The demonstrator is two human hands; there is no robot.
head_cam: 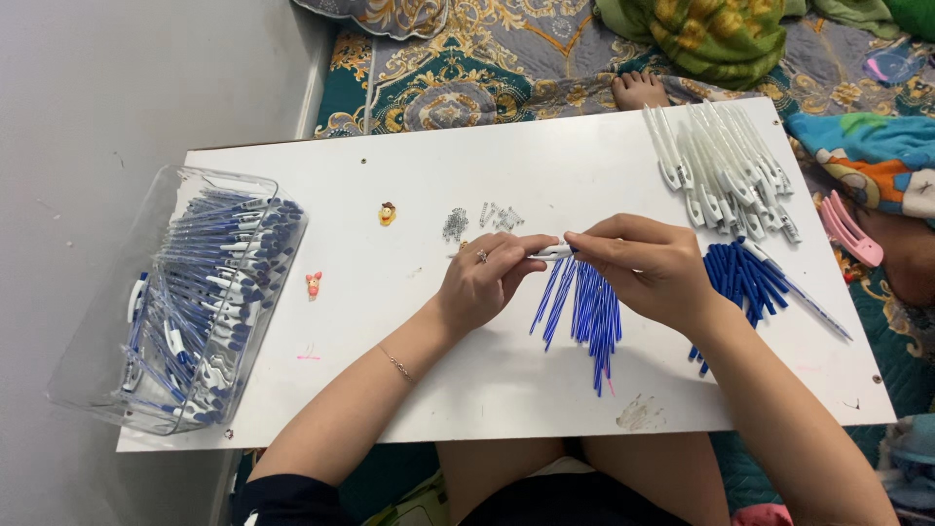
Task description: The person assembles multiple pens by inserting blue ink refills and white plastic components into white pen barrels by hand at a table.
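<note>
My left hand [487,278] and my right hand [643,265] meet over the middle of a white board [409,390]. Together they pinch a small white pen part [551,253] between their fingertips. Just below the hands lies a loose pile of thin blue refills [584,317]. To the right of my right hand sit several blue pen barrels [742,278]. A heap of white pen pieces [726,166] lies at the board's far right corner. A small cluster of metal springs [482,219] rests just beyond my left hand.
A clear plastic bin [93,375] full of finished blue-and-white pens sits at the board's left end. Two small charms, a yellow charm [388,213] and a pink charm [313,283], lie on the board. A pink hair clip [849,230] and another person's foot [638,90] lie on patterned bedding.
</note>
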